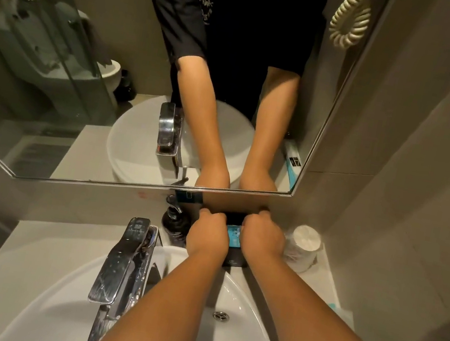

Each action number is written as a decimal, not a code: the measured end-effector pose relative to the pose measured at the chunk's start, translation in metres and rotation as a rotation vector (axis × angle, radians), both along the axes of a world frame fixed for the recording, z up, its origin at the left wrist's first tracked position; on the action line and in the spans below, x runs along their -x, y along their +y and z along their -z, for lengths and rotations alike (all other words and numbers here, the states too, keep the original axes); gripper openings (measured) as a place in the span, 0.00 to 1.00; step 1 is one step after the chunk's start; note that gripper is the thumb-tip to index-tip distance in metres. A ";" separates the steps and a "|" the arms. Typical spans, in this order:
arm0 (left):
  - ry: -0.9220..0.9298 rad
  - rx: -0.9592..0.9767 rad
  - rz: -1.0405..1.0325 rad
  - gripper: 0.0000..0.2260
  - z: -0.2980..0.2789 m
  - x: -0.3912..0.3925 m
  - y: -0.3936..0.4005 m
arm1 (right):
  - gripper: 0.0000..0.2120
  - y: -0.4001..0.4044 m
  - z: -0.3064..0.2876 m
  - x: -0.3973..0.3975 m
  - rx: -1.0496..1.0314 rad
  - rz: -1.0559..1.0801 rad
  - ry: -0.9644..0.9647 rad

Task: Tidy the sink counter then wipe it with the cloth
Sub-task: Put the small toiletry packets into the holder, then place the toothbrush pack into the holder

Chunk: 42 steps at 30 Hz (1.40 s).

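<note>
Both my arms reach over the white basin (241,299) to the back of the counter. My left hand (207,235) and my right hand (263,238) are each closed on a side of a black tray (234,261) that stands against the wall under the mirror. A blue packet (234,236) lies in the tray between my hands. Most of the tray is hidden by my hands. No cloth shows.
A dark soap pump bottle (175,226) stands just left of my left hand. A chrome tap (124,260) rises over the basin. White wrapped cups (303,247) stand in the right corner. A blue-edged item (339,307) lies on the counter at right.
</note>
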<state>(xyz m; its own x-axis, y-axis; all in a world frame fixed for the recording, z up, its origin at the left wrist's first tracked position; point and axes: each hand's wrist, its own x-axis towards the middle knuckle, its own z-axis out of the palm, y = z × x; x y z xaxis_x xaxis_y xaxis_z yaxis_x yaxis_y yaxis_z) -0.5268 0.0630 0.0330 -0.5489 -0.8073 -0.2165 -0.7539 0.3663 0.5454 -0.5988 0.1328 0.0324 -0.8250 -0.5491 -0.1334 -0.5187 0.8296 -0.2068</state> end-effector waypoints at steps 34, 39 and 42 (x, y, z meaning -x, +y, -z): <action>-0.147 0.466 0.522 0.33 0.049 -0.089 0.055 | 0.21 0.246 0.060 -0.095 -0.305 0.167 0.086; -0.158 0.449 0.535 0.33 0.043 -0.091 0.055 | 0.24 0.251 0.053 -0.095 -0.223 0.214 0.041; -0.160 0.442 0.552 0.33 0.041 -0.092 0.055 | 0.21 0.255 0.047 -0.091 -0.090 0.269 0.060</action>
